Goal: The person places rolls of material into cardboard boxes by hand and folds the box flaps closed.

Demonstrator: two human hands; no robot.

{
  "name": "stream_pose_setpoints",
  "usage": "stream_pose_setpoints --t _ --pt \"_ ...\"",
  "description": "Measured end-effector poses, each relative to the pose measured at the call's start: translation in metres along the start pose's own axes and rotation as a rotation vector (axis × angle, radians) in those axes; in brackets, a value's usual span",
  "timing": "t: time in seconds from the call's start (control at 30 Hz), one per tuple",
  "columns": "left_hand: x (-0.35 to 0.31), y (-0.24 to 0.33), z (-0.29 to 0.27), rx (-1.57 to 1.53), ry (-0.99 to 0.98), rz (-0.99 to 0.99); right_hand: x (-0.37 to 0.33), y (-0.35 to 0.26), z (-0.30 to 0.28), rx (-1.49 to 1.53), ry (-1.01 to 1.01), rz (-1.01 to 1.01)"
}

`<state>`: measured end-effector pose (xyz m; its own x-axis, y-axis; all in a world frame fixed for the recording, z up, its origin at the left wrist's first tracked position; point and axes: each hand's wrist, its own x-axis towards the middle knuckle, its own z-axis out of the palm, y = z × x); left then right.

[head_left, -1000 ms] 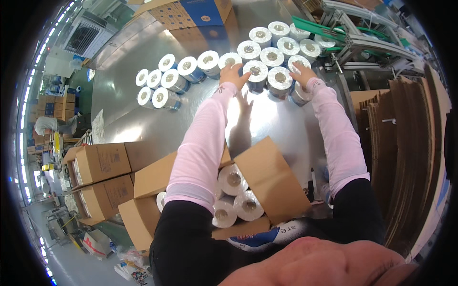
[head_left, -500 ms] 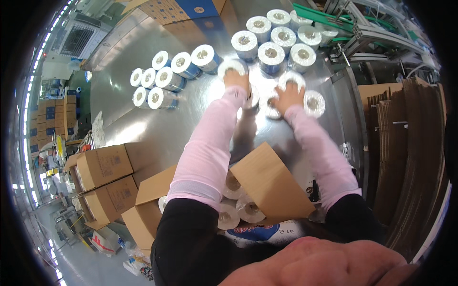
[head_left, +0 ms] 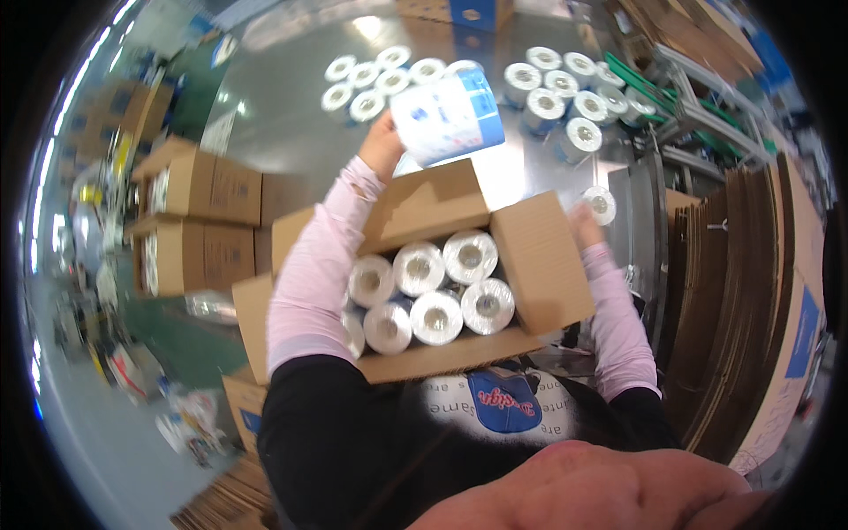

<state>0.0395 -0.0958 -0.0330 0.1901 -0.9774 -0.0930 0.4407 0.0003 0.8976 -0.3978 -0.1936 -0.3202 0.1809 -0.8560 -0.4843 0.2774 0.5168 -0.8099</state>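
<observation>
My left hand (head_left: 382, 148) is closed on the near left end of a wrapped paper roll (head_left: 450, 115), white with a blue band. That roll is lifted and tilted on its side above the far flap of an open cardboard box (head_left: 543, 265). Inside the box, several white rolls (head_left: 435, 318) stand on end with their cores facing up. To the right, my right hand (head_left: 585, 225) is beside the box's right flap, next to another white roll (head_left: 601, 205). Its fingers are smeared and partly hidden, so its grip is unclear.
Several rolls (head_left: 393, 79) stand at the far left of the metal table (head_left: 291, 97), and more (head_left: 561, 84) at the far right. Two filled cartons (head_left: 212, 185) are on the left. Flattened cardboard (head_left: 715, 309) is stacked at the right, below a metal frame with green rails (head_left: 698, 84).
My left hand has lifted a roll from the table and moved it left. My right hand has come nearer my body. The view has shifted, showing more of the open box.
</observation>
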Motion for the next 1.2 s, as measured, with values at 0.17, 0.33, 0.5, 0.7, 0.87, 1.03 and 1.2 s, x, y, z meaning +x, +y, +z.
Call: stream_pose_setpoints --t 0.17,0.33,0.5,0.7,0.87,1.03,1.2 --pt "-0.198 0.08 -0.074 0.098 -0.312 0.062 -0.117 -0.202 0.211 0.297 -0.786 -0.146" --pt "-0.306 0.126 -0.077 1.169 -0.23 -0.171 -0.208 -0.17 0.339 -0.657 -1.586 -0.404" --pt "-0.358 0.093 -0.087 1.836 -0.186 -0.103 -0.345 -0.026 0.409 -1.387 -1.398 -1.342" --pt "-0.334 0.077 -0.113 1.588 -0.371 -0.234 -0.306 -0.051 0.391 -1.131 -1.505 -0.768" --pt "-0.244 0.122 -0.098 1.568 -0.103 -0.633 -0.157 -0.128 0.287 -0.968 -0.505 -0.844" --pt "-0.105 0.058 -0.12 1.557 0.008 -0.193 0.021 -0.136 0.061 -1.381 0.445 -0.682" --pt "0.045 -0.065 -0.134 1.386 0.068 -0.235 0.061 -0.052 -0.057 -0.918 0.385 -0.097"
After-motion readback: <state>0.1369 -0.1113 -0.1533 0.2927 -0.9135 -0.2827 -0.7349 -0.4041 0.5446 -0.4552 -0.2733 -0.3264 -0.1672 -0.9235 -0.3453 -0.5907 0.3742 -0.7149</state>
